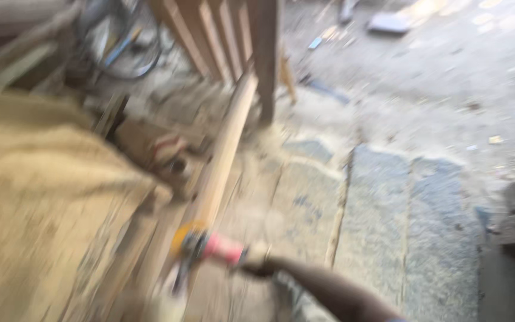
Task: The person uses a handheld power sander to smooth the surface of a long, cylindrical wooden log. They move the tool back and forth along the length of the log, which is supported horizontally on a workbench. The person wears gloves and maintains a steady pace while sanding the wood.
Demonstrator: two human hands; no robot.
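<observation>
The picture is blurred by motion. My right hand point(258, 260) grips the rear of a red angle grinder point(213, 246) with a yellowish disc at its front. The disc end rests against the near end of a long wooden plank point(225, 149) that runs away from me toward a wooden frame. My forearm reaches in from the lower right. My left hand is out of sight.
A big sawdust heap point(37, 179) fills the left. A frame of upright wooden slats point(222, 36) stands at the top middle. Grey stone slabs point(400, 220) pave the ground to the right. Wire coils and scrap point(120, 42) lie at the top left.
</observation>
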